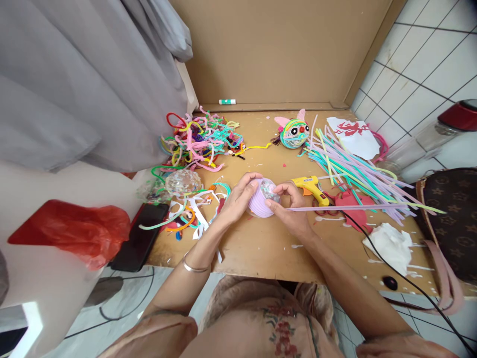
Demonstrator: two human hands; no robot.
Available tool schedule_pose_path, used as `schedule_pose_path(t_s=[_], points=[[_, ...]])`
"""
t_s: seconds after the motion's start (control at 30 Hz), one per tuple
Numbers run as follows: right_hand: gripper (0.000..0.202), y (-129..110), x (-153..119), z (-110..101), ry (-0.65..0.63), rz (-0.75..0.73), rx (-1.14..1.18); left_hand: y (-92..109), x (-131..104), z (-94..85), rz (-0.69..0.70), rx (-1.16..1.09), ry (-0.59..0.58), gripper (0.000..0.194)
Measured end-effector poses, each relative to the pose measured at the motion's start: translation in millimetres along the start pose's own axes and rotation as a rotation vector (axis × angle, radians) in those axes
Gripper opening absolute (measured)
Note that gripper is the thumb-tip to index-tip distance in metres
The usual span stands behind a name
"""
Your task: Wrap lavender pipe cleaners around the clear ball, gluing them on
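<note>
Lilac pipe-cleaner ball [257, 203]: matt, fuzzy, ridged. From it, three o'clock: glue gun [315, 188], smooth yellow plastic. Four: tissue [393, 243], crumpled matt paper. Nine: red bag [100, 238], thin, crinkled, shiny plastic. Ten: curtain [93, 74], matt cloth.

At the centre of the frame, the left hand [238, 199] cups a lilac-wrapped ball [257, 203] while the fingers of the right hand [293, 218] touch its other side, a lilac pipe cleaner [350, 207] stretching from that hand toward the right. A tangled heap of coloured pipe cleaners [196, 144] lies upper left of centre, and an ornament with pink ears [293, 136] sits upper right of centre. Right of the hands are a yellow glue gun [315, 190] and a brown handbag [452, 219].
</note>
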State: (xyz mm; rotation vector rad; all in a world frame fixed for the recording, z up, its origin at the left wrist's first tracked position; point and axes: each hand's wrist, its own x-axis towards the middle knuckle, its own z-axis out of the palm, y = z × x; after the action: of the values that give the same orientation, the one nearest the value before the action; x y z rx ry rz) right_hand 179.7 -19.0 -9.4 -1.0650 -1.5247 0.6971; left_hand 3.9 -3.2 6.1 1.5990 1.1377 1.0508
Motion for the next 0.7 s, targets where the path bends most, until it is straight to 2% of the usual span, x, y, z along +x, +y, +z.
schedule_pose_path(t_s=[0.2,0.5,0.6,0.7], points=[[0.02,0.4,0.4,-0.1,-0.001,0.014,-0.002,0.8,-0.1,0.9,-0.025,0.004,0.006,0.034],[0.02,0.9,-0.3,0.1,0.0,0.011,-0.021,7.8,1.2,1.8,-0.039,0.053,0.008,0.039],[0.02,1.4,-0.3,0.3,0.003,0.017,-0.024,4.7,1.2,2.5,-0.044,0.046,0.008,0.037],[0.019,3.4,0.2,0.7,0.013,0.014,-0.014,-1.5,1.6,3.7,0.007,0.047,0.036,0.032]])
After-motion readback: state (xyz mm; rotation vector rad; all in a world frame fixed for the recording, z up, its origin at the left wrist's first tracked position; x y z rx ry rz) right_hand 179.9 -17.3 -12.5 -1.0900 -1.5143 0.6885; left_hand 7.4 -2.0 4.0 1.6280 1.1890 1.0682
